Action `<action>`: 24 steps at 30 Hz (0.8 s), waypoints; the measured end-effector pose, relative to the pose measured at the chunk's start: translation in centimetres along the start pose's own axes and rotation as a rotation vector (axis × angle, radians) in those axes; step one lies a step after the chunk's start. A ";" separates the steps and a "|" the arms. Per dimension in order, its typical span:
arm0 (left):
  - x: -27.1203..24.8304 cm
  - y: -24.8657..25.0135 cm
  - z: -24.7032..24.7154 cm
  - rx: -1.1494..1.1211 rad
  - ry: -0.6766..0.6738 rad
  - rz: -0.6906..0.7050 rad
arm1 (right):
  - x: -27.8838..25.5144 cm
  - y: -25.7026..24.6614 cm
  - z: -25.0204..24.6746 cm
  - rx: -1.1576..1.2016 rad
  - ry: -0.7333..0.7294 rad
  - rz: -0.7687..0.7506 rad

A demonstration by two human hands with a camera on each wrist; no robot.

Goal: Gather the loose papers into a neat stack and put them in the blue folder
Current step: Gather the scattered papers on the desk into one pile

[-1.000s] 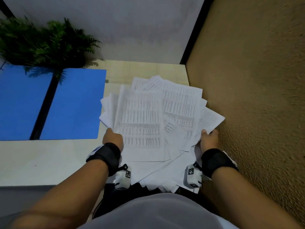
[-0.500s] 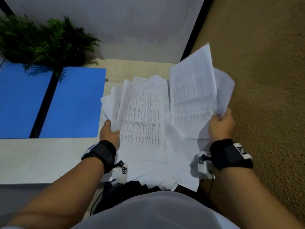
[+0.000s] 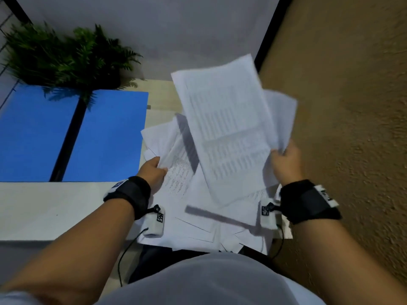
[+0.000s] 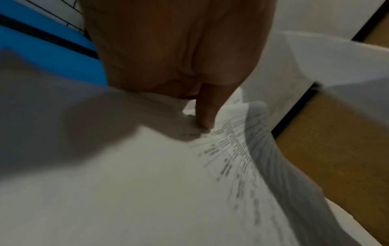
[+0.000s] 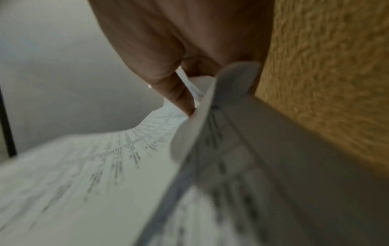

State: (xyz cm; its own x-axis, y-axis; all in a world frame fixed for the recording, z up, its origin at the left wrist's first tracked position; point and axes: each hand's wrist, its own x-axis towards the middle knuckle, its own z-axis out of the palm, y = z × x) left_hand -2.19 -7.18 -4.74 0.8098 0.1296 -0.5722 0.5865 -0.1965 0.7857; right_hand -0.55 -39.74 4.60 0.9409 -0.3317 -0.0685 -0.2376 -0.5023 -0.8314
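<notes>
Several white printed papers [image 3: 198, 216] lie fanned out on the near right of the desk. My right hand [image 3: 284, 159] grips a few raised sheets [image 3: 229, 128] by their right edge, tilted up above the pile; in the right wrist view the thumb [image 5: 179, 93] pinches those sheets [image 5: 105, 166]. My left hand [image 3: 152, 170] holds the left edge of the sheets lying on the pile, a finger [image 4: 206, 113] pressing on the printed paper [image 4: 147, 183]. The open blue folder [image 3: 105, 137] lies flat to the left of the pile.
A green potted fern [image 3: 66, 56] stands at the back left, overhanging the folder. A rough tan wall [image 3: 352, 128] runs close along the right side. The white desk [image 3: 44, 208] shows bare surface at the near left.
My right hand has lifted a bunch of sheets off the right of the pile and swung them up and leftward. The left hand stays at the pile's left edge.
</notes>
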 end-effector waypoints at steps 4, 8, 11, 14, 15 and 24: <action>-0.8 0.0 1.2 0.007 0.056 -0.107 | -1.3 3.6 4.3 -0.068 -0.220 0.178; -2.2 -0.3 2.8 0.022 0.094 -0.098 | -2.3 4.4 6.6 -0.123 -0.371 0.274; -2.3 -1.4 3.4 -0.095 0.072 -0.108 | -2.0 4.2 7.0 -0.151 -0.452 0.294; -2.3 -1.4 2.7 0.081 0.143 -0.041 | -0.6 3.7 6.3 -0.223 -0.395 0.272; -2.2 -1.4 2.4 0.100 0.143 -0.038 | 0.0 3.7 6.1 -0.231 -0.359 0.268; -2.4 -2.2 2.9 -0.081 0.052 -0.021 | -0.5 2.4 10.3 -0.366 -0.459 0.380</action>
State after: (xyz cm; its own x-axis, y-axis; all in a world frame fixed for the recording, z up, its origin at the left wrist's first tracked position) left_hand -5.47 -9.87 -5.81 0.7959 0.1837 -0.5769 0.6003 -0.1148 0.7915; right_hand 0.87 -32.49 -3.05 0.7643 -0.2071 -0.6107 -0.5603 -0.6820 -0.4700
